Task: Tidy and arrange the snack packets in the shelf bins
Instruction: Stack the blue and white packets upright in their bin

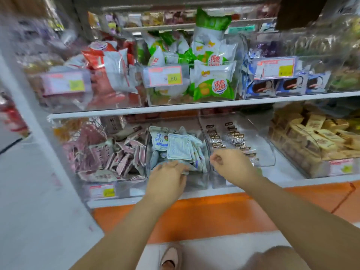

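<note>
Snack packets point(178, 151) at bin point(196, 183) front edge

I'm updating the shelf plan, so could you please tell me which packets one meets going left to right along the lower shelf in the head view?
Pink packets → pale blue packets → dark brown packets → tan-yellow packets.
</note>
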Demonstrator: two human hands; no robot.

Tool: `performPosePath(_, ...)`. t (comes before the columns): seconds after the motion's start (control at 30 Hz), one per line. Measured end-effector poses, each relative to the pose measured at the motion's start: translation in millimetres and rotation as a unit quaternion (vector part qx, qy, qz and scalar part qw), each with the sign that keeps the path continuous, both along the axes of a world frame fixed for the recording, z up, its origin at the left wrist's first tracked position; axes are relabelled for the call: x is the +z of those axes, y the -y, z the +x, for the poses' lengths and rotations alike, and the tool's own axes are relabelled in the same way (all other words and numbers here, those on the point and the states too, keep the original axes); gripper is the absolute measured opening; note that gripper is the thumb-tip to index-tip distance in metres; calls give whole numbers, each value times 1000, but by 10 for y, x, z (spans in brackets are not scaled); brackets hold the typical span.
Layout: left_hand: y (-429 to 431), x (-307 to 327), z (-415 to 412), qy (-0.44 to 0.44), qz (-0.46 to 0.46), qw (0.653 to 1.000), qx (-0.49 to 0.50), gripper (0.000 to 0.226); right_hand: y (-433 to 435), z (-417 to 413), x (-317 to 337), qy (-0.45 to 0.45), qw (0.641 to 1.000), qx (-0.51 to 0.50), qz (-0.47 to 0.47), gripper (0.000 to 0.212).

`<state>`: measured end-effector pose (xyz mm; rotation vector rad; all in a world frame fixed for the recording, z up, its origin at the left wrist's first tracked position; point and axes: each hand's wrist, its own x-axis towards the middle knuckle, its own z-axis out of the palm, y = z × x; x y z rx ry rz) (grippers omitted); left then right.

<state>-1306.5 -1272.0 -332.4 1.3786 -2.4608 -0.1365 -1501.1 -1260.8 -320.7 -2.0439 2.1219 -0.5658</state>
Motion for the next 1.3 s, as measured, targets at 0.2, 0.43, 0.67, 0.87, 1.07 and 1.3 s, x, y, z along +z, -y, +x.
performPosePath(0.2, 12, -183, 582, -13, 19, 997, 71, 34, 305, 605, -79, -25, 997, 76, 10, 16)
performPosePath(0.43, 133, -459, 680, -47, 46, 995, 76, 40, 618, 811, -335, 45, 990, 92, 97, 42)
performPosePath(0.67, 162, -562, 701, -135, 42, 988, 66, 36, 715, 925, -505, 182, 983, 25, 29, 25)
performPosePath(0.87, 208, -529, 793, -241, 71, 967, 49, 32, 623, 986, -407, 185, 973, 9, -137, 17)
performPosePath(1.07, 287, -332, 789, -405, 120, 903, 82, 24, 350, 980, -216, 449, 853, -138, -228, 18)
performPosePath(1.3, 216, -189, 565, -540, 313, 773, 111, 31, 219, 1004, -235, 632, 760, -104, -110, 20)
